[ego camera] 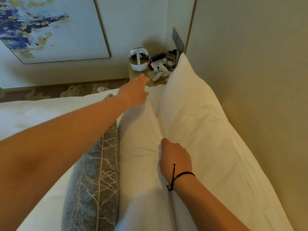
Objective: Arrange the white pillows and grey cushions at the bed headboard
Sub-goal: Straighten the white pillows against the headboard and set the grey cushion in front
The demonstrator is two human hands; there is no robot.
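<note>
Presently, two white pillows stand on edge along the beige headboard (pixel 250 80): the rear pillow (pixel 191 114) leans against the panel, the front pillow (pixel 138 147) lies against it. A grey cushion (pixel 93 180) with gold line pattern stands on edge just in front, touching the front pillow.

The right hand (pixel 175 157) has its fingers curled, pinching fabric at the seam between the two pillows. The left hand (pixel 135 90) reaches to the far end of the front pillow, fingers extended and relaxed, gripping nothing.

Risk, as judged: tugging from a single pinch could bunch the pillowcase or topple the front pillow forward onto the cushion. The far corner sits close to the bedside table (pixel 133 75); a careless sweep could disturb the headset (pixel 138 60), telephone (pixel 158 60) and other small items on it.

No containers are visible.
</note>
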